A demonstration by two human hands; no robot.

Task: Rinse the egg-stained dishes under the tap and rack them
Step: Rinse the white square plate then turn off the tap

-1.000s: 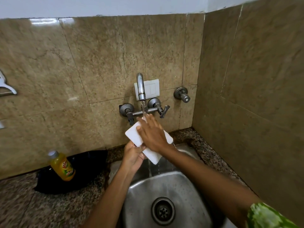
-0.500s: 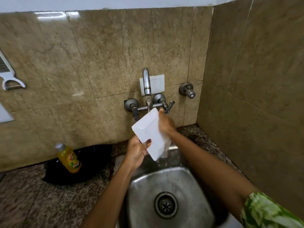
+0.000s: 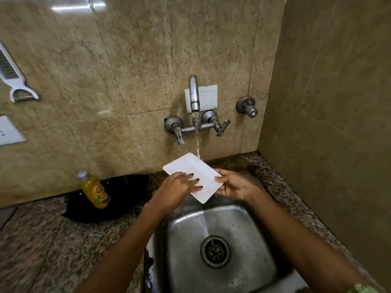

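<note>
Beige stone tiles back a speckled granite counter (image 3: 31, 246) and steel sink (image 3: 222, 240) at lower centre. At frame centre, under the running tap (image 3: 194, 93), a left hand (image 3: 176, 189) lays straight fingers on a white rectangular plate (image 3: 192, 172); the right hand (image 3: 234, 185) grips its right edge

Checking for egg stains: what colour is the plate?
White, in the head view: plate.

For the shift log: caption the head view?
Both hands hold a white rectangular plate under the running tap over the sink.
</note>
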